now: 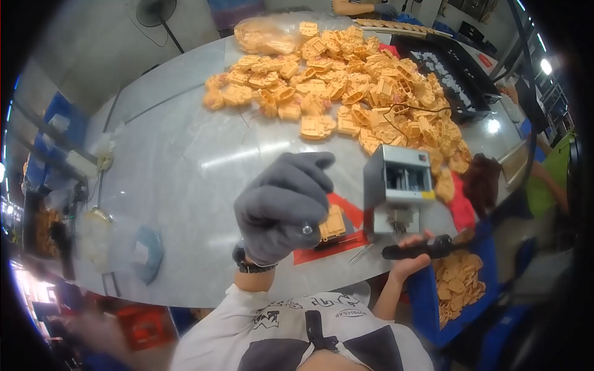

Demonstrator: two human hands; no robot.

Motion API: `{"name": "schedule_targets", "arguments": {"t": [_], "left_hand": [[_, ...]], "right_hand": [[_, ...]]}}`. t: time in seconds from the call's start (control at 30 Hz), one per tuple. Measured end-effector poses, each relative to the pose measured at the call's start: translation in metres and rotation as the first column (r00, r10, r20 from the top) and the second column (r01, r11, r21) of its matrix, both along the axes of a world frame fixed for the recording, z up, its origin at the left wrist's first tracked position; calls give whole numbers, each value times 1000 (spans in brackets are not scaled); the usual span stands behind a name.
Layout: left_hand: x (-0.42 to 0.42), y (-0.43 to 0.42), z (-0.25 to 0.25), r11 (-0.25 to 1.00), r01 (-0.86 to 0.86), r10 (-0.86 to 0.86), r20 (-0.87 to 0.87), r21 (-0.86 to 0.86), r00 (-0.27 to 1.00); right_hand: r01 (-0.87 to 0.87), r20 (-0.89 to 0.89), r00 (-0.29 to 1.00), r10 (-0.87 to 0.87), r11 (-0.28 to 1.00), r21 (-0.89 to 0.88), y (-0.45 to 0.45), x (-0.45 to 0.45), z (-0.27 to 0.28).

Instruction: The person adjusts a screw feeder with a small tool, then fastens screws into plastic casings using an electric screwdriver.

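My left hand (281, 207), in a grey glove, is raised over the table with its fingers curled in. A tiny shiny bit (307, 229) shows at its lower edge, too small to name. Just beyond it, partly covered by the glove, a yellow-orange plastic part (333, 224) sits on a red mat or fixture (309, 254). My bare right hand (411, 263) is wrapped round a black electric screwdriver (433, 248), held level in front of a grey boxed machine (399, 176) with an open front, which looks like a screw feeder.
A large heap of yellow-orange plastic parts (371, 86) covers the far table (173, 161). A black tray (448, 77) holds small white pieces. At the near right, a blue bin (427, 297) contains more parts. A thin metal rod (361, 252) lies by the red fixture. Another person's arm (356, 7) shows at the back.
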State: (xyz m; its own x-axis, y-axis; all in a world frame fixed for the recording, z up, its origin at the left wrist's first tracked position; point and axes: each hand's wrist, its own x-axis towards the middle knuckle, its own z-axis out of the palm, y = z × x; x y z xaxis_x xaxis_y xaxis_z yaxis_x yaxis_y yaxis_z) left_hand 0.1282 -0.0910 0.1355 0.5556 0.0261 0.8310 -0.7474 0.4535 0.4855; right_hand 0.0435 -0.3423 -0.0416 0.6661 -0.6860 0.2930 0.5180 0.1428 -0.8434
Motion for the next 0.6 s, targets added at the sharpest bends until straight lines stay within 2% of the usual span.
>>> {"name": "schedule_targets", "arguments": {"t": [0.2, 0.3, 0.37, 0.43, 0.47, 0.5, 0.53, 0.6], "left_hand": [[-2, 4, -4, 1000, -13, 12, -58, -16, 998], [-3, 17, -18, 997, -58, 63, -82, 57, 995], [-8, 36, -39, 931, -221, 277, -169, 290, 946], [-16, 59, -76, 819, -307, 495, -324, 485, 806], [-18, 75, -103, 763, -317, 587, -399, 563, 704], [-19, 96, -137, 663, -317, 680, -368, 679, 634], [-22, 108, -155, 657, -299, 684, -380, 692, 623], [-30, 127, -180, 499, -213, 827, -388, 840, 407]], "right_hand": [[2, 7, 1000, -2, 1000, 26, -1, 1, -6], [-8, 16, 1000, 8, 999, 36, -2, 1, -5], [-21, 4, 1000, 21, 999, 30, -4, 0, -5], [-39, 32, 999, 38, 999, 36, -5, -1, -5], [70, -48, 996, -72, 997, -42, 1, 3, 3], [53, -44, 998, -55, 998, -33, 0, 4, 1], [36, -38, 999, -37, 999, -24, -3, 3, -2], [31, -66, 997, -35, 998, -62, -4, 3, -3]]}}
